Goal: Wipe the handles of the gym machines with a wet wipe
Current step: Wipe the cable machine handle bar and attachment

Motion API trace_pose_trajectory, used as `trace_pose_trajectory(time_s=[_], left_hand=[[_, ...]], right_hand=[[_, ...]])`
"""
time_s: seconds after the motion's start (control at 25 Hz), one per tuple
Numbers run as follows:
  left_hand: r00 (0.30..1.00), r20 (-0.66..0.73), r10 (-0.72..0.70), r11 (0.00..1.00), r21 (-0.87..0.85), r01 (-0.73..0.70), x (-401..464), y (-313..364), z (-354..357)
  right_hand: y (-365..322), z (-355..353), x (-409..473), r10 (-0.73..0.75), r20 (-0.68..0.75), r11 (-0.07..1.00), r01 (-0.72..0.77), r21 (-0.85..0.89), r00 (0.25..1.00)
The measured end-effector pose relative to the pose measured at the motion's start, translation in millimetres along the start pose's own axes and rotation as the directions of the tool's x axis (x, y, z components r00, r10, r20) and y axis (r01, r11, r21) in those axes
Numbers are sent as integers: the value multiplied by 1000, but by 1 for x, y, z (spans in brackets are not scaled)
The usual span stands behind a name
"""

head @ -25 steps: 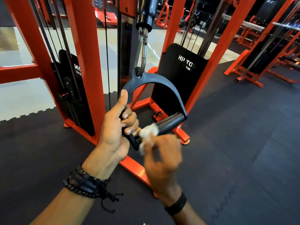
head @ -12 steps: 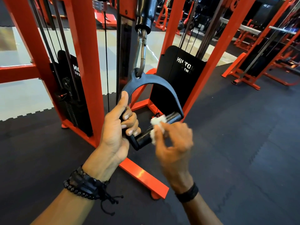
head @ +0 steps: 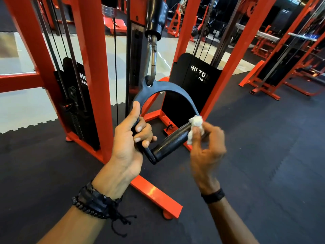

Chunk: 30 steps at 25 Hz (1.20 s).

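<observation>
L hand (head: 127, 138) grips the stirrup handle (head: 163, 88) by its left arm, fingers curled round it, thumb up. R hand (head: 207, 147) pinches a white wet wipe (head: 194, 127) vs the grip bar's (head: 173, 142) far end. Handle hangs from a carabiner (head: 153, 59) on the orange cable machine (head: 91, 67).

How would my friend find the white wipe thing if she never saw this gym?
Start at the orange cable machine and follow the silver carabiner down to the black stirrup handle hanging from it. The left hand grips its left side; the right hand pinches the wet wipe on the far end of the handle's grip bar. It is the only crumpled white thing among black and orange parts.
</observation>
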<state>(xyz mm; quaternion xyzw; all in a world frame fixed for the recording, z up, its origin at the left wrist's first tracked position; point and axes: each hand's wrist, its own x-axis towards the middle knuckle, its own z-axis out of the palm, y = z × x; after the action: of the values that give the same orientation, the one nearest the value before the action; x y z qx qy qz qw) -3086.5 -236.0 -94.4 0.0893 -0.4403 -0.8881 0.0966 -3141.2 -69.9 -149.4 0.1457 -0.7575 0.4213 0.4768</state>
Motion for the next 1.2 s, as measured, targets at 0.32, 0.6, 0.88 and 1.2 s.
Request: trace_pose_trajectory(time_s=[0.32,0.6,0.88,1.2], left_hand=[[999,34,-1,999,-51,3,2,4,-7],[999,39,-24,998,-63,26,1,5,-7],[998,41,-52,997,-62,55,3,8,-12],[990,51,-128,991,48,125,11,16,-12]], right_hand=[[-22,6,-41,-118,80,989,109,101,990],[-21,11,-40,51,28,992,-54,113,998],[-48,4,-57,445,59,795,-424,434,894],[-44,0,-24,569,660,-73,-768,636,492]])
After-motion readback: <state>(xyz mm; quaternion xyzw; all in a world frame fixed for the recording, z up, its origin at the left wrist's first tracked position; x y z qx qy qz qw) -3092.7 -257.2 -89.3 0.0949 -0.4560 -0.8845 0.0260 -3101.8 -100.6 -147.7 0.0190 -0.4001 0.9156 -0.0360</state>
